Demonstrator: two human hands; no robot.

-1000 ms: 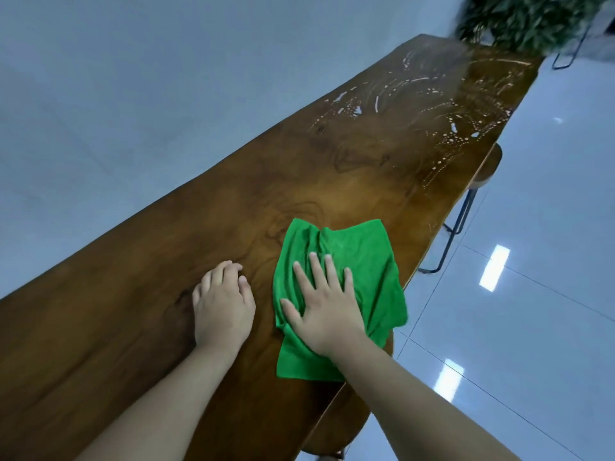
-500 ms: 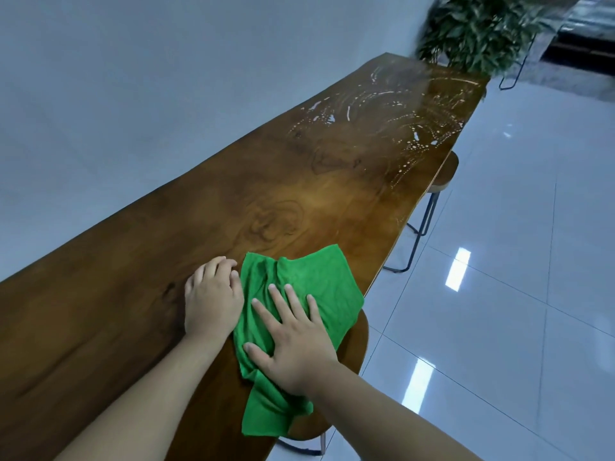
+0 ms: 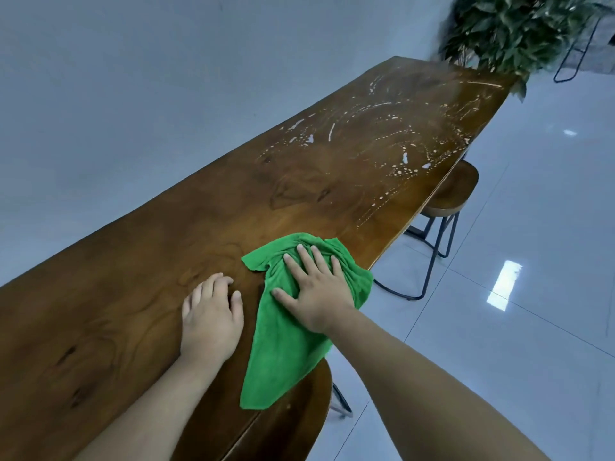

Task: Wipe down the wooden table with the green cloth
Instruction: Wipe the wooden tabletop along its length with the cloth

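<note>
A long dark wooden table runs from the lower left to the upper right. The green cloth lies crumpled at its near right edge, with one corner hanging over. My right hand presses flat on the cloth, fingers spread. My left hand rests palm down on the bare wood just left of the cloth, holding nothing. White wet streaks and drops cover the table's far end.
A round wooden stool with black metal legs stands tucked under the table's right edge, and a second stool seat sits below the cloth. A leafy plant stands beyond the far end. Glossy white floor tiles lie to the right.
My right hand has slid the cloth along the table's right edge, first back toward me, then forward again. My left hand has stayed planted on the wood.
</note>
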